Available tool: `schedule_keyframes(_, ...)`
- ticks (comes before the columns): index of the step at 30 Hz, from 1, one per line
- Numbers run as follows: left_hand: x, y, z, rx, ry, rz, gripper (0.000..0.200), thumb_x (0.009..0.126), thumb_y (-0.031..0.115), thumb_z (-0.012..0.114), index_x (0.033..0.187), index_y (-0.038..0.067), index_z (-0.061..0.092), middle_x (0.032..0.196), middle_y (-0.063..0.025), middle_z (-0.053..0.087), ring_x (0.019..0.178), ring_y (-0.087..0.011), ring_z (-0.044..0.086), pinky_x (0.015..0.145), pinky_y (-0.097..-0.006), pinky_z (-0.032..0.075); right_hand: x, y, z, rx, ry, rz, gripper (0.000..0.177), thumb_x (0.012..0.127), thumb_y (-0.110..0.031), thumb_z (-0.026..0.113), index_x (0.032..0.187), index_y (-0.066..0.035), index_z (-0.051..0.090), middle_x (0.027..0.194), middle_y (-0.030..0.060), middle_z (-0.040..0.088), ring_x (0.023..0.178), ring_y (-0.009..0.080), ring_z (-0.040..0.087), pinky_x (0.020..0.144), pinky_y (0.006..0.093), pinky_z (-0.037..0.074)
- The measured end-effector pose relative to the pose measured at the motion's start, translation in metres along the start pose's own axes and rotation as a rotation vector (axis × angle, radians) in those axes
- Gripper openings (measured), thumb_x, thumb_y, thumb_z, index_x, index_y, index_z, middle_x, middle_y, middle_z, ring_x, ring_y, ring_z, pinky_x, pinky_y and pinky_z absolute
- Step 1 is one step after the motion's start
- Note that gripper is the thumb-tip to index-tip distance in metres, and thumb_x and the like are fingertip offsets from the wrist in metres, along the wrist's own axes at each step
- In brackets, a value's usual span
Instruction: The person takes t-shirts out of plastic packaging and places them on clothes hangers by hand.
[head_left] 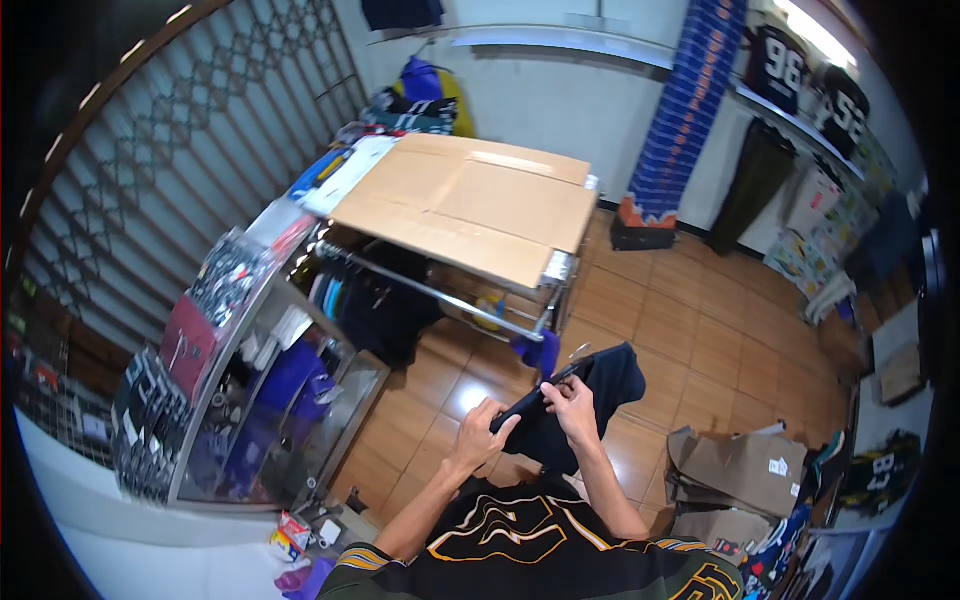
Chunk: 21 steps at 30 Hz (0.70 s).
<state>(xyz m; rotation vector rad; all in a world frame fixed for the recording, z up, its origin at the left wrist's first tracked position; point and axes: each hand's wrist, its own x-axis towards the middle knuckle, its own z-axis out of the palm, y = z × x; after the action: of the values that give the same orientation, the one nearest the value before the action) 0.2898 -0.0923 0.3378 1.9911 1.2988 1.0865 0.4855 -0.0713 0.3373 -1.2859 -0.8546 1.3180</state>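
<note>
A dark garment (pixel 612 385), navy or black, hangs from my two hands in front of my body, above the tiled floor. My left hand (pixel 482 432) is closed on its near left edge, thumb pointing toward the cloth. Along the garment's upper edge, my right hand (pixel 570 405) pinches the cloth beside a dark hanger (pixel 563 374). The hanger's metal hook (pixel 580 351) sticks up just beyond the right fingers. Folds hide the garment's exact shape.
Ahead stands a metal clothes rack (pixel 450 300) topped by flat cardboard (pixel 465 200). A glass display case (pixel 290 420) with packed clothes is at left. Cardboard boxes (pixel 735 470) stand at right. A blue padded column (pixel 680 120) rises by the back wall, near hanging jerseys (pixel 780 70).
</note>
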Motion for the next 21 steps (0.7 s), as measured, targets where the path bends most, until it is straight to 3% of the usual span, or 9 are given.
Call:
schedule_keyframes(6, -0.064, -0.068, -0.082, 0.005, 0.161, -0.221, 0.025, 0.085, 0.02, 0.077, 0.097, 0.002, 0.067, 0.082, -0.0136, 0.062, 0.071, -0.0264, 0.062, 0.065, -0.036, 0.05, 0.008, 0.054, 0.106, 0.056, -0.126, 0.198, 0.025, 0.091, -0.014, 0.072, 0.106, 0.001, 0.057, 0.092, 0.0089, 0.068, 0.08, 0.0163, 0.066, 0.067, 0.0286, 0.055)
schedule_keyframes(11, -0.098, -0.105, -0.143, -0.01, 0.279, -0.365, 0.014, 0.085, 0.009, 0.074, 0.096, 0.0, 0.072, 0.09, -0.0143, 0.068, 0.081, -0.0274, 0.068, 0.076, -0.0339, 0.055, 0.029, 0.087, 0.185, 0.065, -0.168, 0.255, 0.027, 0.091, -0.013, 0.071, 0.108, 0.003, 0.056, 0.09, 0.0105, 0.068, 0.078, 0.0178, 0.067, 0.064, 0.0301, 0.057)
schedule_keyframes(18, -0.111, -0.172, -0.17, 0.062, 0.413, -0.398, 0.014, 0.085, 0.004, 0.071, 0.099, 0.003, 0.074, 0.093, -0.0148, 0.067, 0.085, -0.0304, 0.066, 0.076, -0.0358, 0.053, 0.066, 0.124, 0.263, 0.05, -0.169, 0.307, 0.028, 0.092, -0.014, 0.07, 0.11, 0.002, 0.057, 0.09, 0.0082, 0.067, 0.076, 0.0163, 0.064, 0.062, 0.0291, 0.058)
schedule_keyframes(20, -0.101, -0.184, -0.177, 0.215, 0.451, -0.362, 0.014, 0.085, 0.001, 0.07, 0.098, 0.002, 0.075, 0.093, -0.0134, 0.068, 0.085, -0.0253, 0.066, 0.076, -0.0332, 0.053, 0.083, 0.131, 0.281, 0.035, -0.194, 0.303, 0.026, 0.092, -0.014, 0.07, 0.109, 0.002, 0.058, 0.089, 0.0079, 0.066, 0.076, 0.0157, 0.064, 0.062, 0.0292, 0.058)
schedule_keyframes(21, -0.096, -0.187, -0.179, 0.206, 0.438, -0.406, 0.019, 0.084, 0.0, 0.069, 0.103, 0.002, 0.073, 0.093, -0.0139, 0.067, 0.09, -0.0275, 0.065, 0.081, -0.035, 0.052, 0.092, 0.135, 0.288, 0.031, -0.197, 0.313, 0.026, 0.092, -0.014, 0.07, 0.109, 0.002, 0.058, 0.089, 0.0079, 0.066, 0.076, 0.0157, 0.064, 0.062, 0.0292, 0.058)
